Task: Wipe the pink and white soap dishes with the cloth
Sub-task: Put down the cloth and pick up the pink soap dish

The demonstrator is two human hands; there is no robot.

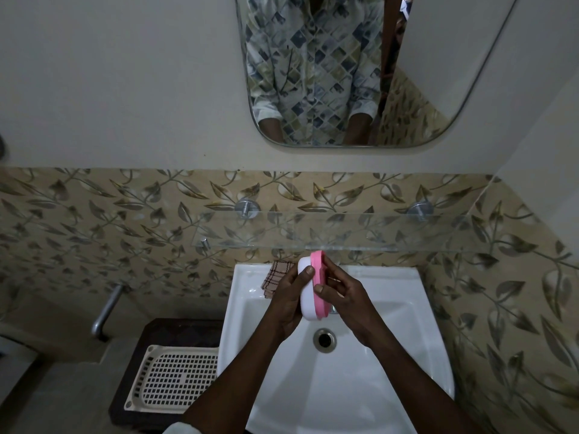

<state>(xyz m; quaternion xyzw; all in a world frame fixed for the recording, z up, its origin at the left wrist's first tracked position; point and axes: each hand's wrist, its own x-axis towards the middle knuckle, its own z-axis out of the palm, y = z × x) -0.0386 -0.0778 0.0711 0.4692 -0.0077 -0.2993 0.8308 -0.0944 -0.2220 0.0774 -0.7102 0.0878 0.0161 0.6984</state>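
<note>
A white sink [391, 308] stands against the leaf-patterned tiled wall [125, 220], with a metal drain [324, 339] in its basin. A checked cloth [277, 277] lies on its back rim at the left corner. Above, a glass shelf [344, 228] is fixed to the wall. Left of the sink, a dark stand [150, 336] carries a white perforated tray [175, 379].

A dim bathroom; the upper wall [125, 73] is plain and pale, with a band of beige leaf-patterned tiles [94, 220] below; a round-cornered mirror [438, 89] hangs above a glass shelf [344, 233] on two metal mounts; beneath sits a white sink [329, 396] with a round drain [324, 339]; left of it, a metal pipe [105, 311] and a dark stand [175, 330] bearing a white perforated tray [175, 380].
</note>
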